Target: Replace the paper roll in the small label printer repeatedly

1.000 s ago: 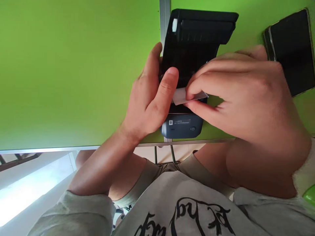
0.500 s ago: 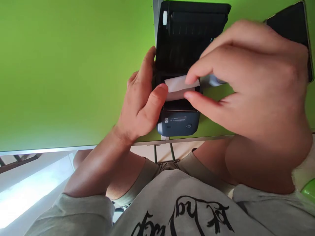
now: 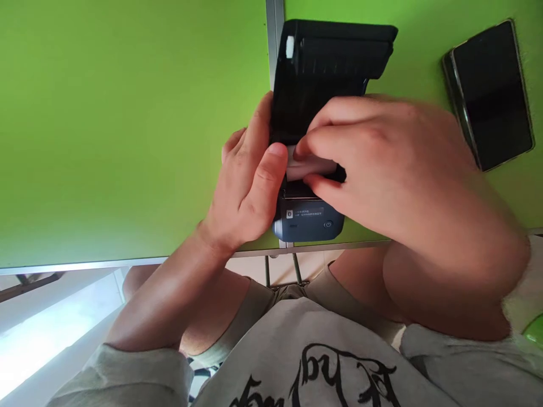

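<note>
A small dark blue label printer [image 3: 309,223] lies on the table near its front edge, with its black lid [image 3: 335,62] raised and leaning back. Inside its compartment sits a white paper roll [image 3: 311,167]. My left hand [image 3: 250,175] grips the printer's left side, the thumb at the compartment's rim beside the roll's left end. From the right, my right hand [image 3: 365,152] reaches over the compartment. Its index finger and thumb close around the paper roll, one above and one below, and cover the roll's right part.
The green table [image 3: 127,124] has a metal seam [image 3: 275,34] running behind the printer. A dark phone [image 3: 494,93] in a folding case lies to the right. The table's metal front edge [image 3: 106,264] runs just above my lap.
My right hand has moved left and down onto the paper roll, uncovering the phone. The view has shifted slightly. My left hand keeps its hold on the printer.
</note>
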Available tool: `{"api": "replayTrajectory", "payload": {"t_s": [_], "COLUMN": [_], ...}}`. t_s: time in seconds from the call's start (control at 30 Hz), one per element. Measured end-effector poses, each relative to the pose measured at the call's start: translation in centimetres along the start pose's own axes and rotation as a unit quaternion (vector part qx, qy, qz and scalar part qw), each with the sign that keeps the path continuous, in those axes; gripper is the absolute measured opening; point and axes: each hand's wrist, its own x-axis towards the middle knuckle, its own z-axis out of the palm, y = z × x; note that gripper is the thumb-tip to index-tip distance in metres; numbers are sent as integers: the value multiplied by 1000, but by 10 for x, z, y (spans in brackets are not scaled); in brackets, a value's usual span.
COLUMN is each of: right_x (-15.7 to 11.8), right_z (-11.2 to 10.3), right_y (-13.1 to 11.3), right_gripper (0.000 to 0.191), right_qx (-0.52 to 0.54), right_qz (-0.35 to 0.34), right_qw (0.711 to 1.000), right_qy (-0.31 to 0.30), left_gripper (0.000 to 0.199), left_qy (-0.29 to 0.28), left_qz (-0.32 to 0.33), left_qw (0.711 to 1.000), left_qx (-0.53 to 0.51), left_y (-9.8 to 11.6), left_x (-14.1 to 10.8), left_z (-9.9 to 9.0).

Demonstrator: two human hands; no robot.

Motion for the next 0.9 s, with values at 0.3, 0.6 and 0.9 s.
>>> {"api": "replayTrajectory", "payload": {"t_s": [0.3, 0.6, 0.9], "right_x": [1, 3, 6], "right_z": [-3, 2, 2], "right_y": [1, -2, -1], "right_gripper": [11, 23, 22], "right_qx": [6, 2, -53], "right_qz": [6, 2, 16], "right_qw": [1000, 1000, 998], "right_qy": [-10, -18, -33], "left_gripper": [69, 68, 70], "left_qy": [-6, 4, -5], "left_qz": [-46, -37, -48], "left_qw": [997, 997, 997], "left_qx": [-65, -63, -55], "left_y": [13, 10, 8], "left_x": [1, 2, 1], "left_z": [-6, -3, -2]}}
